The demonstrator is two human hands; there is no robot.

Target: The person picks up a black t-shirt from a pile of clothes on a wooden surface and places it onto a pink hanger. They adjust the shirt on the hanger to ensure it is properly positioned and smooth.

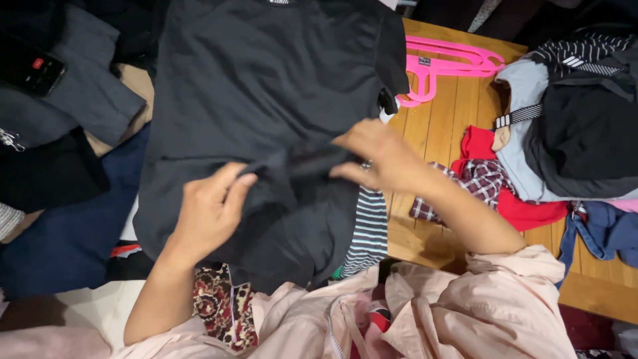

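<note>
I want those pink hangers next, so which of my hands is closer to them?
Right. Your right hand pinches the dark shirt just below and left of the pink hangers; your left hand grips the same shirt much farther left and lower.

Both hands, left hand [209, 209] and right hand [379, 159], pinch a dark shirt [266, 86].

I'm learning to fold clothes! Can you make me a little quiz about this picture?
1. True or false: both hands touch the dark shirt.
2. What colour are the hangers on the wooden floor? A) green B) pink C) white
3. Fill in: the cloth peeking out under the shirt by the right hand has black and white ____.

Key: 1 true, the left hand and right hand both pinch a fold of it. 2 B. 3 stripes.
</note>
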